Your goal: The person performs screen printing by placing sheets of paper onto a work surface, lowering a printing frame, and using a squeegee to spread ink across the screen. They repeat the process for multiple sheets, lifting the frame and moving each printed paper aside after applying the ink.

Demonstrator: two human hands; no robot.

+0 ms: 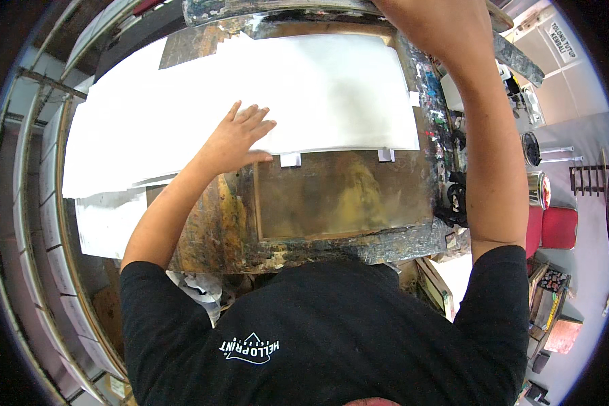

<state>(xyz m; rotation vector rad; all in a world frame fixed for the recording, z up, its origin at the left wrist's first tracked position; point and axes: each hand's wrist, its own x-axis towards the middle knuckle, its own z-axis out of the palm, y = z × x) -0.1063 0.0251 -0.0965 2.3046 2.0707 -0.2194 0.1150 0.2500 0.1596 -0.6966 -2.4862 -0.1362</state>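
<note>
Large white sheets [183, 108] lie spread over the work table, the left ones overlapping in a stack. My left hand [240, 139] rests on the sheets with its fingers apart, holding nothing. Beneath the right-hand sheet is a flat brown board [345, 199] with a yellowish smear. Two small white tabs, a left one [290, 160] and a right one [386, 155], stick out along that sheet's near edge. My right arm reaches far forward; my right hand [430, 24] is cut off by the top of the picture, and its fingers are hidden.
Paint stains cover the wooden table [216, 223]. A long stained bar [517, 59] crosses its far side, behind my right hand. Metal rails of a rack [24, 169] stand at left. On the right are a tin can [538, 189] and a red chair [559, 227].
</note>
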